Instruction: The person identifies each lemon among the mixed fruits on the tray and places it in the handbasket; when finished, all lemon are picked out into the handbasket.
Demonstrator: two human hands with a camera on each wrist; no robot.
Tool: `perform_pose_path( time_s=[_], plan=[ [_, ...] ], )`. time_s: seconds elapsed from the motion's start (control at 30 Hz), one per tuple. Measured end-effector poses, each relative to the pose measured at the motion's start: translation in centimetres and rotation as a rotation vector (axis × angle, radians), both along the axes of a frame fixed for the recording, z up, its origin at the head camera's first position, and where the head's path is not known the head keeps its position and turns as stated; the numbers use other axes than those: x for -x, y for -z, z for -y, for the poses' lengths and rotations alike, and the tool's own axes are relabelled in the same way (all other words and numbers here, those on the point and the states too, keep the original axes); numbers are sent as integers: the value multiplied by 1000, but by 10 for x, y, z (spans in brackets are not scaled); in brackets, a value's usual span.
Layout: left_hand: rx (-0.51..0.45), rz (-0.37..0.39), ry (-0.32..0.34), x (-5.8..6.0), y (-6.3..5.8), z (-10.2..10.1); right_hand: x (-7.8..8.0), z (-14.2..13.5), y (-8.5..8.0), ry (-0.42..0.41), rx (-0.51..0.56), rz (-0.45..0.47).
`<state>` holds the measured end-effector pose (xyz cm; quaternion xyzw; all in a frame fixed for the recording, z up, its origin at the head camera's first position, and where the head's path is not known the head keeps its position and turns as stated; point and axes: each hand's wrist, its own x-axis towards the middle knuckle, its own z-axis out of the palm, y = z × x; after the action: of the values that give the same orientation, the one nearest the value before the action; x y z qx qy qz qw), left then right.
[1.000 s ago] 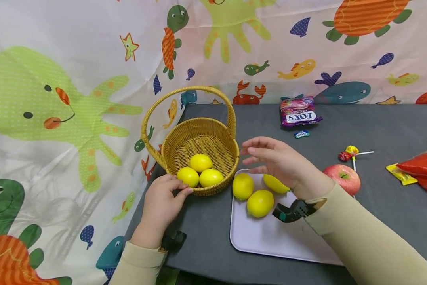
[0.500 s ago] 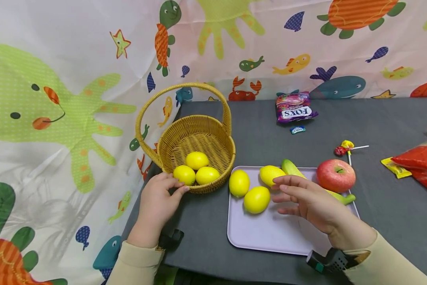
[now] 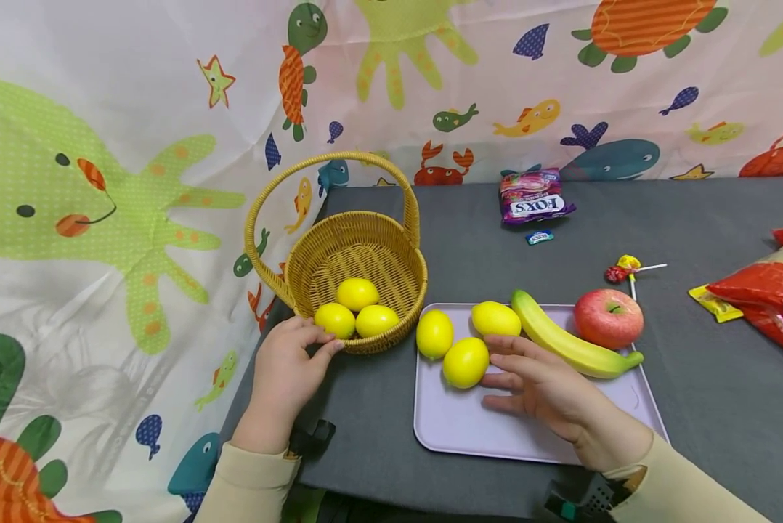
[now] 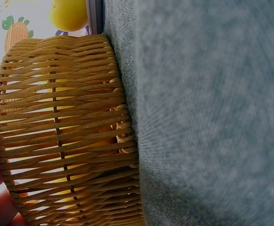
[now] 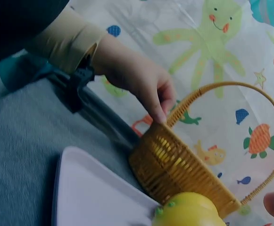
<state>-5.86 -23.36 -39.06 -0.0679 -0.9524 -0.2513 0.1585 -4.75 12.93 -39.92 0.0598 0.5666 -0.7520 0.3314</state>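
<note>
My left hand [image 3: 287, 385] pinches the near rim of a yellow wicker basket [image 3: 346, 231], thumb outside; the left wrist view shows the basket's woven wall [image 4: 66, 117] close up. Three lemons [image 3: 357, 294] lie in the basket. To its right, a pale lilac tray [image 3: 450, 425] bears three more lemons, a banana [image 3: 571, 345] and a red apple [image 3: 609, 318]. Over the tray, my right hand [image 3: 551, 399] has its fingers spread and slightly bent, fingertips right beside the nearest lemon [image 3: 465, 362]. In the right wrist view, one lemon [image 5: 188, 212] shows low beside the basket.
At the back stands a purple candy bag [image 3: 534, 196] with a small blue wrapped sweet [image 3: 539, 237] before it. Lollipops [image 3: 627, 267] lie behind the apple. On the far right are a red bag [image 3: 767, 290] and a yellow packet [image 3: 715, 303]. A printed curtain [image 3: 169, 218] borders the table.
My right hand has moved from beside the basket back over the tray, then toward the nearest lemon, uncovering the banana. The left hand keeps its hold on the basket rim.
</note>
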Motion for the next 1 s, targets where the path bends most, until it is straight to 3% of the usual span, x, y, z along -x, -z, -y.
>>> perform_pose_path(
  time_s=[0.33, 0.57, 0.8, 1.0],
  plan=[
    [0, -19, 11, -2, 2, 0, 0, 20, -1, 66, 17, 4],
    [0, -23, 11, -2, 3, 0, 7, 31, 2, -44, -213, -146],
    [-5, -5, 2, -1, 3, 0, 13, 42, 4, -134, -345, -281],
    [-5, -10, 4, 1, 1, 0, 14, 55, 5, -202, -519, -452]
  ],
)
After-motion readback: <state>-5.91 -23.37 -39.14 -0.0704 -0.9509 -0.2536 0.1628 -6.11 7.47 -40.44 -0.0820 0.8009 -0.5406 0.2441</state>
